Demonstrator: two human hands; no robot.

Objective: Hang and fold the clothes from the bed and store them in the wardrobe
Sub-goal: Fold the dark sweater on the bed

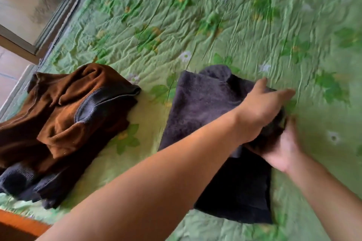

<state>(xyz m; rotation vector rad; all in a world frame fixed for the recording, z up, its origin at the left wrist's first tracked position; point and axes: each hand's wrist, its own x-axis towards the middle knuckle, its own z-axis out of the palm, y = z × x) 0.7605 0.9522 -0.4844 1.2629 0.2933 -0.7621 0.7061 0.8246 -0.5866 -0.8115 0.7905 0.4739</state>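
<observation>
The dark garment (205, 107), lying on the bed (215, 15) right of the brown garment (64, 107), is partly folded. Its right edge is gripped by the fingers of the left hand (260, 111) and the right hand (282, 150). The brown garment appears unfolded, and storing seems yet to be done.

The bed (18, 223) is covered by a wrinkled green sheet (225, 25) printed with leaves and small pale flowers; an orange-brown wooden frame is seen at its near left corner. A brown garment (64, 115) with dark ribbed cuffs and hem is laid crumpled on the sheet at the left, close to the edge. A dark fleecy garment (201, 103) is spread beside it to the right, apart from it, with a strip of sheet left between them. Its right edge is bunched up.
</observation>
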